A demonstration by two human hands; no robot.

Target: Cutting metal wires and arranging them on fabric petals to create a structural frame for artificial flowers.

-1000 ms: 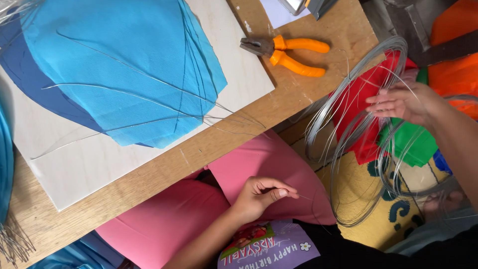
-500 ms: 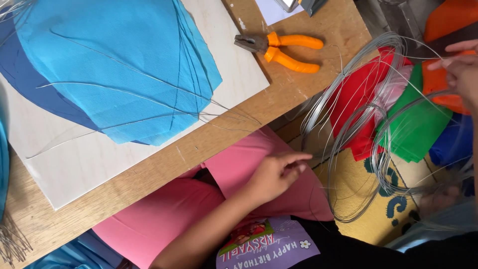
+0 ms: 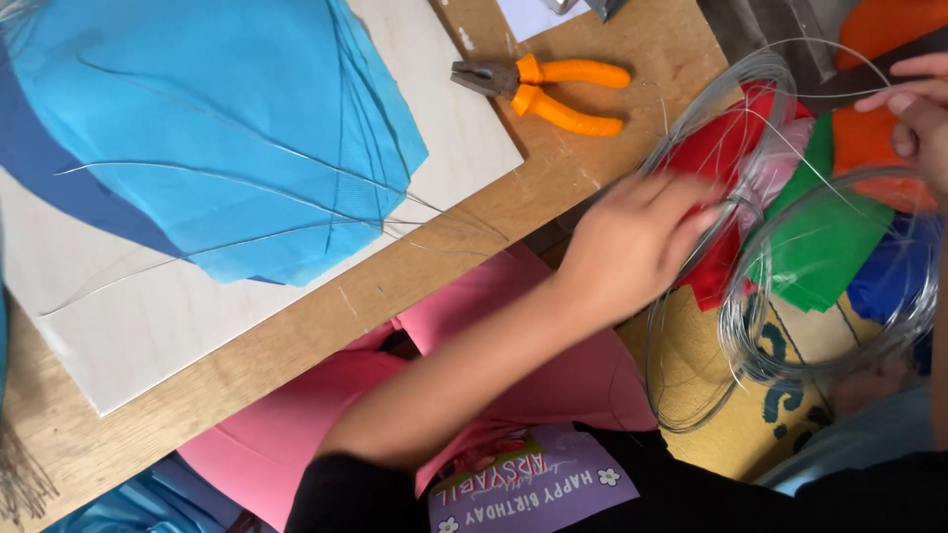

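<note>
Wire coil (image 3: 790,326), thin and silvery, is hanging in loose loops off the right end of the wooden table (image 3: 592,188), over a heap of red, green, orange and blue paper sheets (image 3: 825,237). Left hand (image 3: 637,242) is reaching across into the loops, fingers spread flat against the strands and the red sheet; fingertips are partly hidden, so cannot tell whether it is gripping any wire. Right hand (image 3: 913,104) is sitting at the frame's right edge, fingers curled together near the top of the coil, apparently pinching a strand, though the contact is too fine to confirm. Orange-handled pliers (image 3: 548,87) are lying on the table just beside the coil, jaws closed. Further left, blue paper sheets (image 3: 217,128) are lying stacked on a pale board (image 3: 197,316), with long straight wires running across them. Pink paper (image 3: 513,306) is hanging below the table edge, under the left forearm.
</note>
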